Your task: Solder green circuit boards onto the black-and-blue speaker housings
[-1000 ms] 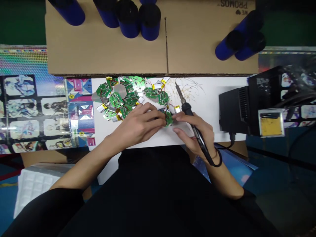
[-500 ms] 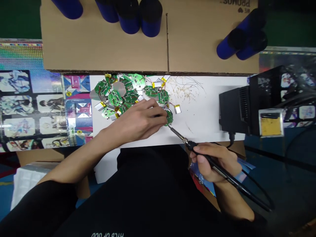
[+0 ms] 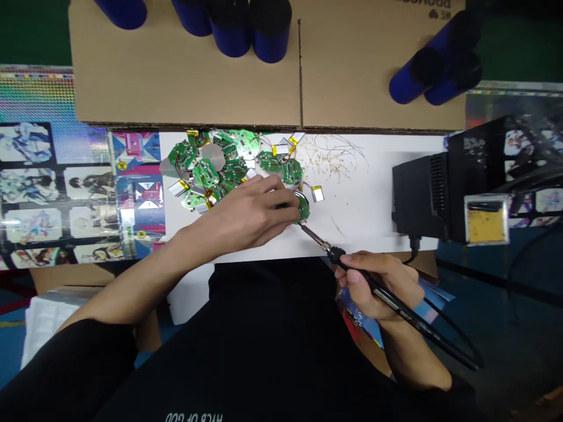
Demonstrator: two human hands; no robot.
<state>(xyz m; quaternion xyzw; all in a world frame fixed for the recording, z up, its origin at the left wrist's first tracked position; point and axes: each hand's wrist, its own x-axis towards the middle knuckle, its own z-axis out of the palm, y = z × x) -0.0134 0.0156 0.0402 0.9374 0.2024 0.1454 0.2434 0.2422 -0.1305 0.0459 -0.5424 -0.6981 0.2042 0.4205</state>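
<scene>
My right hand [image 3: 380, 284] grips a black soldering iron [image 3: 373, 286] like a pen, its metal tip slanting up and left. That tip meets the lower edge of a small round green circuit board [image 3: 303, 207]. On the board's left side are the curled fingers of my left hand [image 3: 259, 211], closed on it and covering much of it; a dark wire loops by the fingertips. Up and left of this hand lies a pile of similar green circuit boards [image 3: 206, 174] with thin wires. A small silver battery with yellow tape [image 3: 317, 193] sits just right of the held board.
Beyond the white work surface [image 3: 365, 205] stands a cardboard box [image 3: 189, 82] with blue cylinders [image 3: 270, 35] on it. At right are a black soldering station [image 3: 417, 196] and a yellow sponge in a tray [image 3: 486, 223]. Crumb-like debris and loose wires lie near the box.
The soldering iron and my right hand have shifted slightly left, bringing the tip closer under the board. My left hand has hardly moved.
</scene>
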